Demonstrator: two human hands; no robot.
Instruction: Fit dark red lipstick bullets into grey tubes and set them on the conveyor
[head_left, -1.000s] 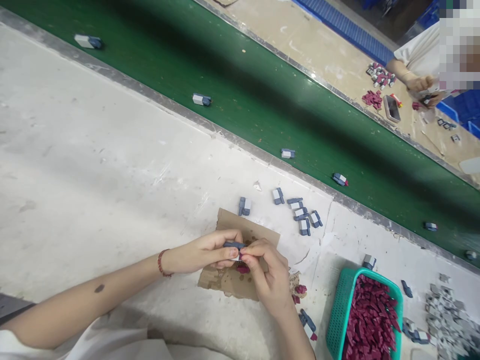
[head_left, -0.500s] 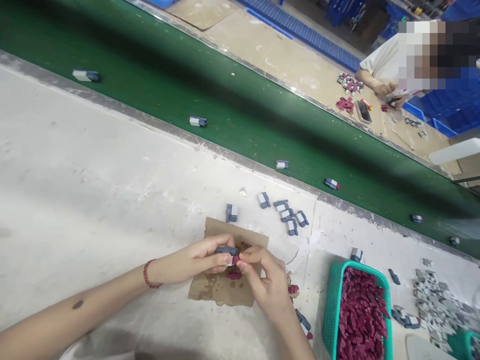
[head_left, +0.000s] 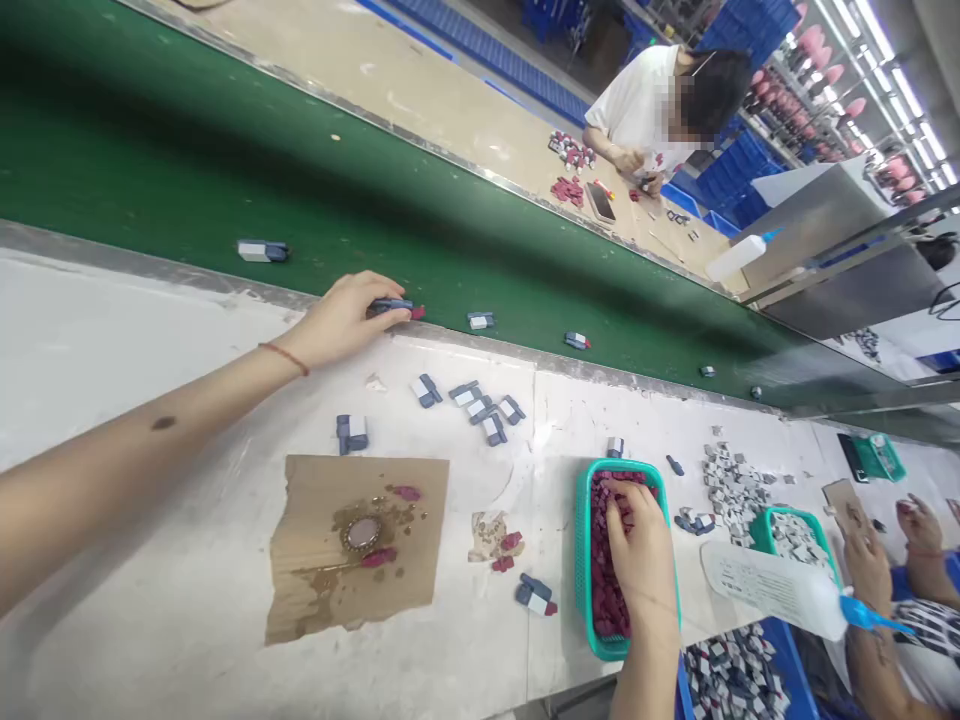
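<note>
My left hand (head_left: 354, 318) is at the near edge of the green conveyor belt, its fingers closed on a small blue-grey plastic part (head_left: 393, 305) with a maroon tip. Inside a green basket (head_left: 582, 560), my right hand (head_left: 637, 540) reaches down among small maroon plastic pieces (head_left: 606, 605); its fingers are bent together, and what they pinch is hidden. Between my arms lies a brown cardboard sheet (head_left: 315, 520) with wet stains, a round cap-like dish (head_left: 361, 533) and two maroon pieces (head_left: 379, 557).
Several blue-grey and white parts (head_left: 480, 408) lie beyond the cardboard. More parts ride the belt (head_left: 480, 320). To the right are a pile of grey-white pieces (head_left: 731, 485), a white squeeze bottle (head_left: 780, 585) and a co-worker's hands (head_left: 866, 550). Another person (head_left: 645, 110) works across the belt.
My hands have parted from over the cardboard. The left has moved up to the belt with the part, now maroon-tipped; the right has gone into the basket. The view has shifted right.
</note>
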